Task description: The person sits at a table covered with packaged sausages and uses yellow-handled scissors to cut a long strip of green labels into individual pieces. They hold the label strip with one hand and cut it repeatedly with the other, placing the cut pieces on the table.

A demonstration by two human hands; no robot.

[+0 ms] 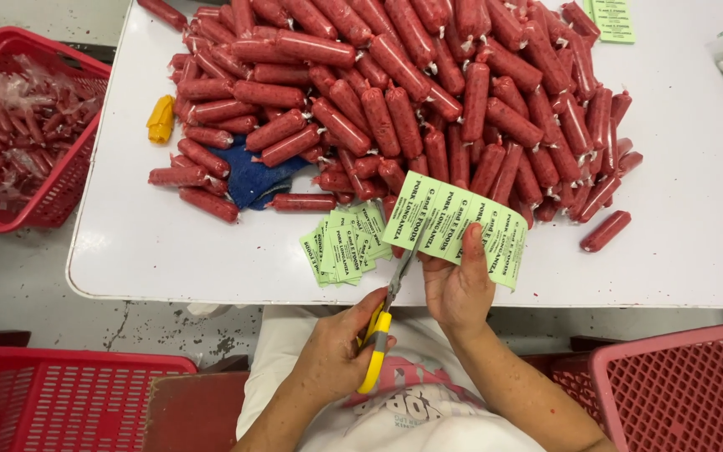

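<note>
The left hand [332, 351] is clenching its grip around the yellow handles of a pair of scissors [385, 314], whose blades are pointing up and away from the body and meeting the lower edge of a green label sheet [453, 226]. The right hand [459, 289] is grasping that sheet from below, thumb lying on its printed face, holding it just above the near edge of the white counter [679, 243]. Just left of the sheet, a small heap of cut green labels [340, 247] is lying on the counter. Behind them a big pile of red sausages [395, 100] is covering the middle of the counter, with a blue cloth [253, 180] showing under its left side and a yellow thing [161, 119] sitting beside it. One lone sausage [606, 231] is lying apart at the right. A red basket [31, 125] holding bagged sausages is standing to the left of the counter
</note>
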